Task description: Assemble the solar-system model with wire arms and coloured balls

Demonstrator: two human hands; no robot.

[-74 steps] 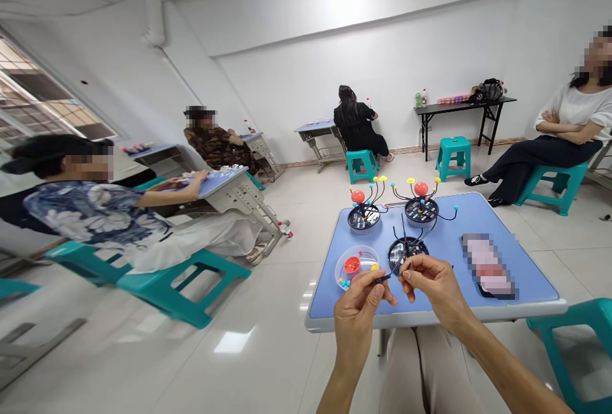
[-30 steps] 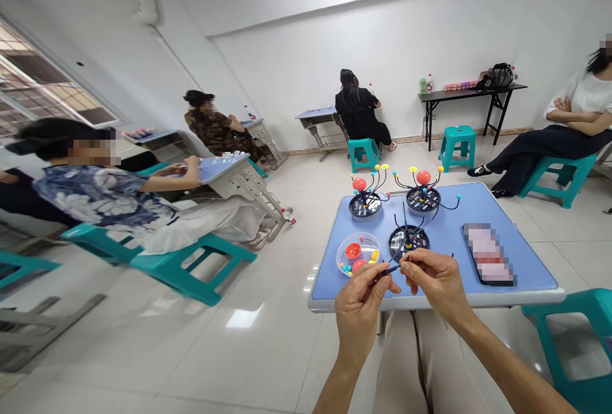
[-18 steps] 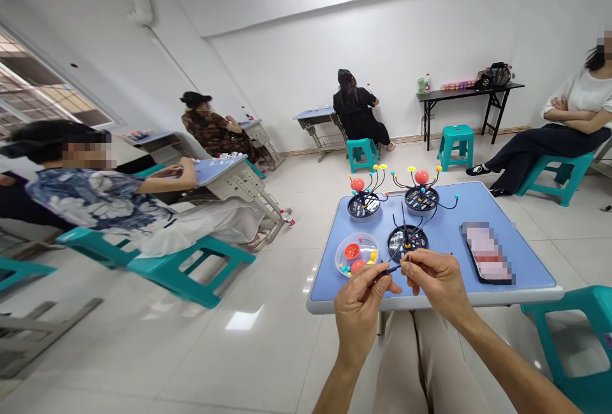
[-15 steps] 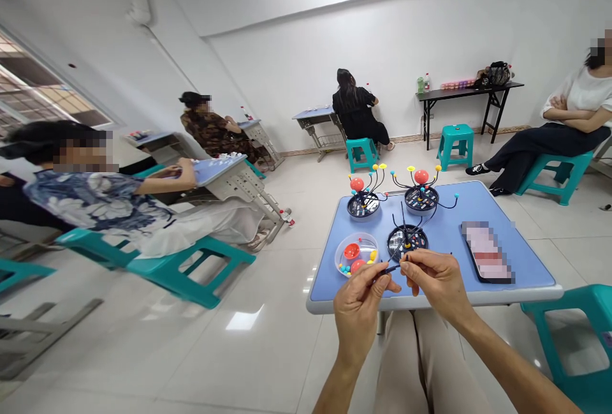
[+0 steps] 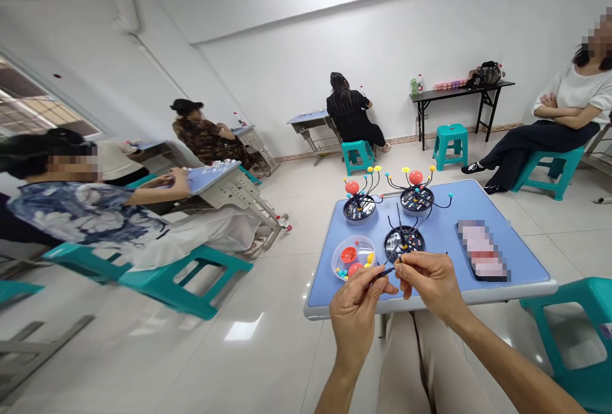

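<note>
Head view: the left hand is closed in a pinch on a slim dark piece, just over the near edge of the bench. The right hand pinches a small dark part just to the right of it, thumb against curled fingers.

The slim piece looks light and fairly stiff, probably smooth plastic, so it could roll or slip if held only by its tip; a grip along its thicker middle would steady it, and bending it hard might snap it. The small part offers little surface, so fingertips suit it best.

Beyond the hands, the near round base carries thin dark arms that look easy to knock or flex; its rim seems the safer hold. The clear tub on the left, with coloured balls and a red cup inside, is likely light and quick to tip. Two ball-topped models stand at the far side, and a phone lies on the right, its screen pixelated.

The fingers cover both ends of the held parts, so whether these touch, join or are one piece cannot be told. The left hand also overlaps the tub's near edge, and both forearms are cut off below.
</note>
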